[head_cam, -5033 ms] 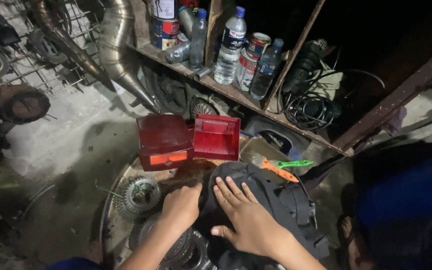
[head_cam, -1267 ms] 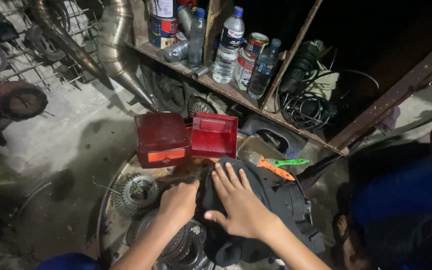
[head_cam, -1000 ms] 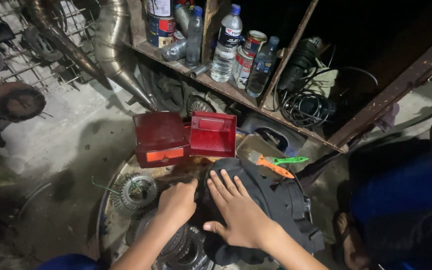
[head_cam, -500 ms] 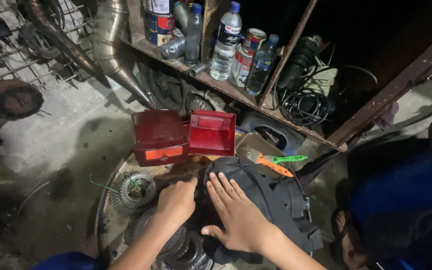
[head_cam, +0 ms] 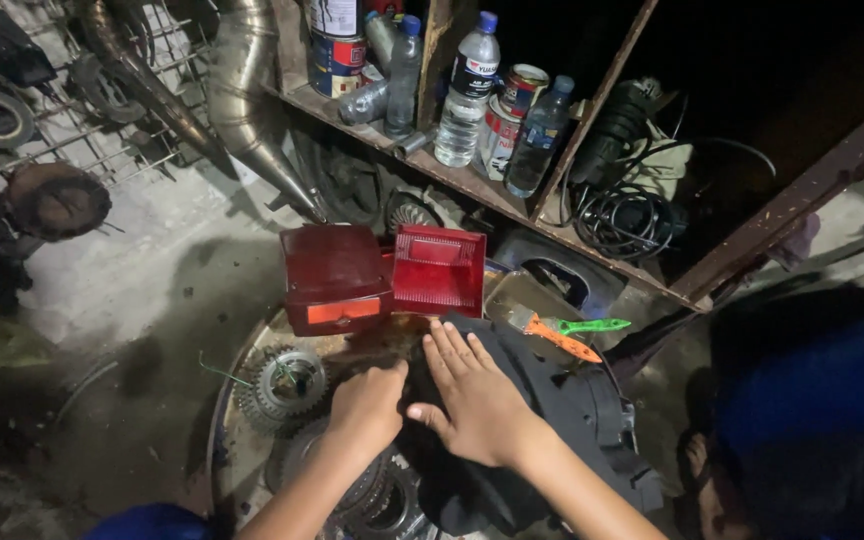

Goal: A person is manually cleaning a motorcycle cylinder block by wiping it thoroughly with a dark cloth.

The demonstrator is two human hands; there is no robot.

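Room: dim workshop, concrete floor [head_cam: 142, 260], exhaust pipe [head_cam: 252, 110] leaning by a wooden shelf [head_cam: 472, 185] of bottles and cans.
Surface: round metal tray [head_cam: 237, 450] holding gears.
Cover: black, on the tray, under both hands.
Red boxes [head_cam: 382, 275]: just behind.
Right hand [head_cam: 472, 400]: grip spread flat on cover [head_cam: 572, 410].
Left hand [head_cam: 364, 405]: grip curled at the cover's edge; cannot tell whether it pinches.

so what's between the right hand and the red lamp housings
In the head view, nothing: only the front edge of the black cover under the right hand, then the red lamp housings.

Black plastic cover [head_cam: 562, 420]; flat, in tray
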